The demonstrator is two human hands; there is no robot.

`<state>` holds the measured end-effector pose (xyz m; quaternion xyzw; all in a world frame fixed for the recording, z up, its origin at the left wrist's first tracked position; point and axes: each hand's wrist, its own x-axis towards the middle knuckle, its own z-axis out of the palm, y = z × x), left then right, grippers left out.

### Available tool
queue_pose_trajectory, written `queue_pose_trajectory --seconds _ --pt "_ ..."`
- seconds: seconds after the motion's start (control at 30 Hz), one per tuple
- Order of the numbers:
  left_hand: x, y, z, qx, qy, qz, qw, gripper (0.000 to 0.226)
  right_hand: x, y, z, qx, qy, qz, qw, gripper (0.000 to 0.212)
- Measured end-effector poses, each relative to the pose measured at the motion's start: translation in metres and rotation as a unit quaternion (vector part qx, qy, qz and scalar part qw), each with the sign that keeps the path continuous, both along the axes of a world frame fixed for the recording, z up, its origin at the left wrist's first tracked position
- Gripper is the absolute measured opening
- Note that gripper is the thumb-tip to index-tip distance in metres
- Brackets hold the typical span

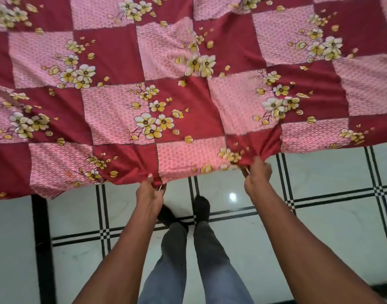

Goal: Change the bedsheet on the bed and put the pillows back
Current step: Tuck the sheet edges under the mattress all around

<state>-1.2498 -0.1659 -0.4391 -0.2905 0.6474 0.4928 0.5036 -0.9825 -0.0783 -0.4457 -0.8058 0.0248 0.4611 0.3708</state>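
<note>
1. Bedsheet (188, 88), a red-and-pink checked cloth with yellow and white flowers, fills the frame from 9 o'clock through 12 to 3 o'clock; it looks spread out and partly airborne, its near hem running from 8 o'clock up to 4 o'clock above the floor; blur in the print suggests it is in motion.
2. Left hand (149, 195), just left of centre toward 7 o'clock, pinches the near hem, its grip closed on a bunched fold of cloth; right hand (257, 175), toward 4 o'clock of centre, pinches the hem the same way, its grip closed on a gathered fold; the two hands are well apart along the edge.
3. Bed itself is hidden under the cloth; whether this sheet is the fresh one or the old one cannot be told, though its flat, open spread suggests a sheet being laid rather than pulled off.
4. Judged so, the task is at an early-to-middle stage; spreading is under way; squaring, smoothing and tucking are not yet done; no pillows are in view, so putting them back remains.
5. Tiled floor (319, 227), pale with dark crossing lines, lies from 4 to 8 o'clock; the person's legs (188, 260) and dark-socked feet stand at 6 o'clock, close to the hem.
</note>
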Motion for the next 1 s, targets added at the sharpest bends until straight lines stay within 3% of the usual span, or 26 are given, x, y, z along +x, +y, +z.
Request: queue_pose_trajectory --seconds 0.13,0.3,0.43,0.53,0.6,0.7,0.77,0.9,1.0 --pt "0.003 -0.008 -0.007 -0.055 0.022 -0.042 0.997 0.024 0.013 -0.013 0.003 -0.035 0.059 -0.094 0.993 0.032" --pt "0.012 -0.005 -0.017 -0.053 0.015 -0.033 0.998 0.022 0.015 0.002 0.006 0.034 0.171 -0.076 0.982 0.013" --pt "0.014 -0.018 -0.014 -0.028 -0.011 -0.016 0.999 0.014 0.043 -0.017 -0.018 -0.024 0.148 -0.047 0.988 0.018" --pt "0.015 -0.029 -0.01 0.011 -0.032 0.022 0.999 0.013 0.054 -0.025 -0.025 -0.033 0.129 -0.071 0.988 0.04" --pt "0.013 -0.034 -0.009 0.048 -0.037 0.037 0.997 0.024 0.052 -0.029 -0.024 -0.039 0.139 -0.073 0.987 0.055" --pt "0.007 -0.041 -0.016 -0.017 -0.014 -0.034 0.999 0.035 0.044 -0.039 -0.022 -0.131 0.145 -0.005 0.981 0.051" --pt "0.004 -0.045 -0.017 -0.074 -0.001 -0.099 0.992 0.029 0.032 -0.046 -0.021 -0.181 0.141 0.057 0.972 0.054" --pt "-0.011 -0.043 -0.004 -0.09 0.016 -0.145 0.985 0.017 -0.022 -0.049 -0.002 -0.14 0.168 0.176 0.96 0.029" --pt "-0.032 -0.046 0.009 -0.063 0.027 -0.119 0.991 0.01 -0.076 -0.05 0.017 -0.099 0.198 0.269 0.938 0.026"
